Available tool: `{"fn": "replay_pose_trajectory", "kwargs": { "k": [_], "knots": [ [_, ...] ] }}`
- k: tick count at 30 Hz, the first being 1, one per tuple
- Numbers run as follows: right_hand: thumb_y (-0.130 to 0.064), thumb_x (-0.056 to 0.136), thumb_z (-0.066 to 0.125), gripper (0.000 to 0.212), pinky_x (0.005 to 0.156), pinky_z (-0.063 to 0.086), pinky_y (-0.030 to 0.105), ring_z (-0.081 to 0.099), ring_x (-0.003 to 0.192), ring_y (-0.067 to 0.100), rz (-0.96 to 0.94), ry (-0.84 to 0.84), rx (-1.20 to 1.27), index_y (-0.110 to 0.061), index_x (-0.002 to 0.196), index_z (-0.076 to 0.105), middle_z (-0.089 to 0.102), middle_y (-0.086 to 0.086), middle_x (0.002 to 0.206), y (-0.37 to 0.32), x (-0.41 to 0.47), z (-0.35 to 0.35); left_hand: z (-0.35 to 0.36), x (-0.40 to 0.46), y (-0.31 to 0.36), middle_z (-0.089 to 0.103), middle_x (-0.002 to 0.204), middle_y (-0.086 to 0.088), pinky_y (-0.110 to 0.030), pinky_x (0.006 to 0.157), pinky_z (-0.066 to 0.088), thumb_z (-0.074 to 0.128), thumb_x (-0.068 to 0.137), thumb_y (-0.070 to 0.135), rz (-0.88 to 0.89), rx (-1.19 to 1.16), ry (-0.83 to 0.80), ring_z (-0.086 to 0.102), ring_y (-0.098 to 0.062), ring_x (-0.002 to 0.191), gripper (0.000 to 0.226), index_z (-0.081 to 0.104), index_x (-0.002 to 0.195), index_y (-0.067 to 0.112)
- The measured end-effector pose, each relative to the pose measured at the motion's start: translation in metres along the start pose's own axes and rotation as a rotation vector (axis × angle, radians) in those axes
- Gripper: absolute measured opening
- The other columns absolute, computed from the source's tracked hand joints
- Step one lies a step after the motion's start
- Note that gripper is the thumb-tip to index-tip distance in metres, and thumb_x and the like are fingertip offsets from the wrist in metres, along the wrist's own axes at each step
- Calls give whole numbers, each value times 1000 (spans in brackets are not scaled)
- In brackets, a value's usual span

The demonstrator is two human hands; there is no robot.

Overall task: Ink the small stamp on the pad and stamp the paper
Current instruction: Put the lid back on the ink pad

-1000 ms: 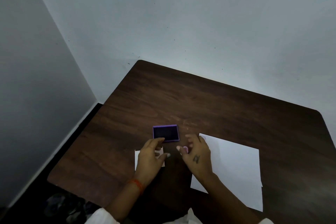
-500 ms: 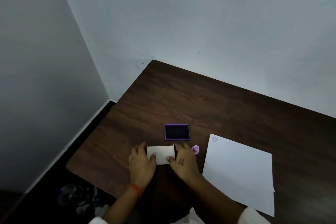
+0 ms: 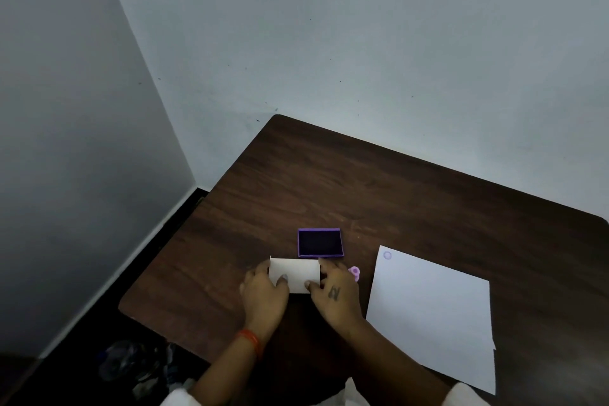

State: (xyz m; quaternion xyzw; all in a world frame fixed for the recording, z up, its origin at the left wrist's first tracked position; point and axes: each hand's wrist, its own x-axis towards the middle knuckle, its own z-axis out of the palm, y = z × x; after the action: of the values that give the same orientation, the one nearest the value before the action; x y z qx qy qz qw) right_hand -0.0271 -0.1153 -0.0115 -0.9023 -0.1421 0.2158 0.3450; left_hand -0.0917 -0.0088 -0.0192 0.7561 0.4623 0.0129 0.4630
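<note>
An open purple ink pad (image 3: pixel 319 242) with a dark inside sits on the brown table (image 3: pixel 395 194). Just in front of it, my left hand (image 3: pixel 263 293) and my right hand (image 3: pixel 334 293) hold a small white lid or card (image 3: pixel 296 273) by its two ends, lifted a little off the table. The small pink stamp (image 3: pixel 354 272) stands on the table to the right of my right hand, untouched. A white sheet of paper (image 3: pixel 431 313) lies to the right, with one round purple stamp mark (image 3: pixel 387 255) in its far left corner.
Grey walls meet in a corner behind the table, close to its far edge. The table's left edge drops to a dark floor, where some dim objects (image 3: pixel 131 362) lie near my left arm.
One second ago my hands hovered apart near the pad, the right one at the pink stamp. Now the stamp stands alone and both hands hold the white piece, raised slightly higher than half a second ago.
</note>
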Motion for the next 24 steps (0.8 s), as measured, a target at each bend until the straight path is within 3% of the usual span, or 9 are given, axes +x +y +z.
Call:
{"fn": "replay_pose_trajectory", "kwargs": {
  "k": [3, 6, 9, 24],
  "knots": [
    [-18, 82, 66, 47, 104, 45, 38, 55, 117, 23, -1, 106, 22, -16, 127, 51, 55, 7, 131, -3, 7, -14, 1, 3, 20, 48, 134, -14, -48, 105, 41, 61, 83, 18, 31, -44, 16, 44, -31, 124, 48, 46, 129, 15],
    [-17, 82, 66, 42, 95, 53, 36, 60, 109, 24, -10, 189, 45, -15, 122, 55, 60, 9, 126, -6, 17, -29, 5, 7, 41, 47, 134, -13, -48, 104, 42, 60, 84, 18, 60, -63, 11, 45, -30, 124, 48, 46, 129, 14],
    [-15, 82, 65, 38, 91, 50, 32, 60, 108, 26, -26, 237, 34, -12, 119, 58, 62, 11, 121, -6, 26, -40, 13, 11, 54, 48, 134, -15, -47, 106, 40, 60, 84, 18, 95, -55, -9, 45, -32, 123, 49, 46, 130, 10],
    [-20, 82, 65, 41, 94, 53, 37, 60, 109, 27, 109, 202, -11, -14, 122, 56, 62, 10, 123, 6, 52, -24, 37, 19, 63, 41, 138, -16, -41, 109, 31, 57, 85, 12, -30, 28, -36, 35, -33, 128, 51, 39, 133, 10]
  ]
}}
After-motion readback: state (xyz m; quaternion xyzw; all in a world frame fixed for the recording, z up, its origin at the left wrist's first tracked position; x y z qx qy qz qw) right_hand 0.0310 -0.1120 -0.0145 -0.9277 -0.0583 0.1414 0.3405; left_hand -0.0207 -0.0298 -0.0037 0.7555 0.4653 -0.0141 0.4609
